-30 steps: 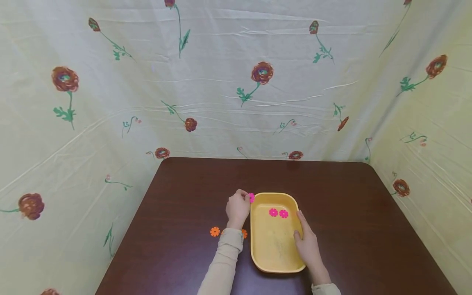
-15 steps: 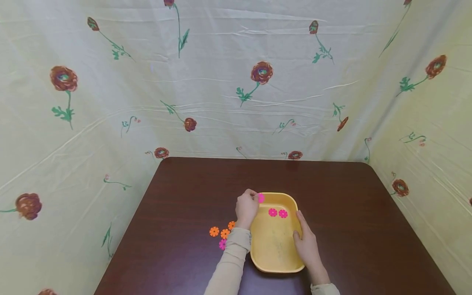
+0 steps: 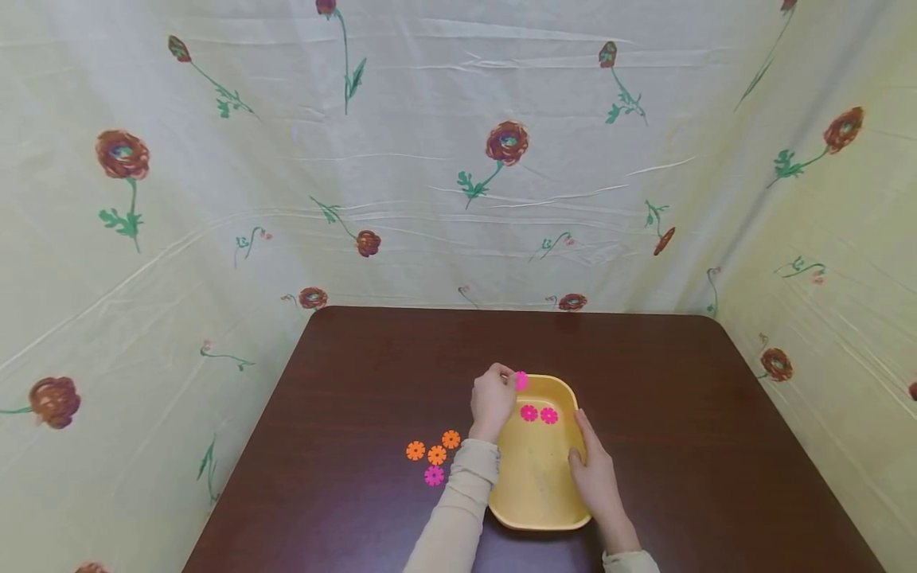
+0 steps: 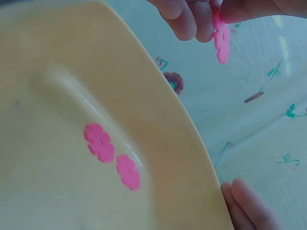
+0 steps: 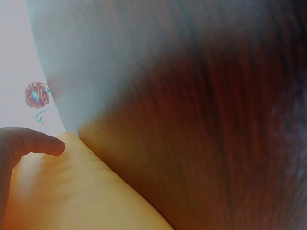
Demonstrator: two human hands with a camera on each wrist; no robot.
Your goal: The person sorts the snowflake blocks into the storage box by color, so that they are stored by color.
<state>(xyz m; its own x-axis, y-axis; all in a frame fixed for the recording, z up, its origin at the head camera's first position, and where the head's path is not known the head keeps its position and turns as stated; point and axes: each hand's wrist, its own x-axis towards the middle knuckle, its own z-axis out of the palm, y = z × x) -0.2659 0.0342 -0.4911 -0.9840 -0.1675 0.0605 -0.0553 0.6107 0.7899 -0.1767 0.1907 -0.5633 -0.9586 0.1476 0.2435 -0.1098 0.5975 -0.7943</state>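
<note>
Pink flower disc [image 3: 521, 380] half behind fingertips [image 4: 194, 21]

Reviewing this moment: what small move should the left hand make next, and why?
Probably let go. The left hand pinches a pink flower piece above the yellow tray, where two pink pieces already lie, and the right hand steadies its side.

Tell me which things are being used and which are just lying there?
In use: pink flower pinched in left hand; yellow tray touched by right hand; two pink flowers inside.
Lying about: three orange flowers, one pink flower on the table.
</note>
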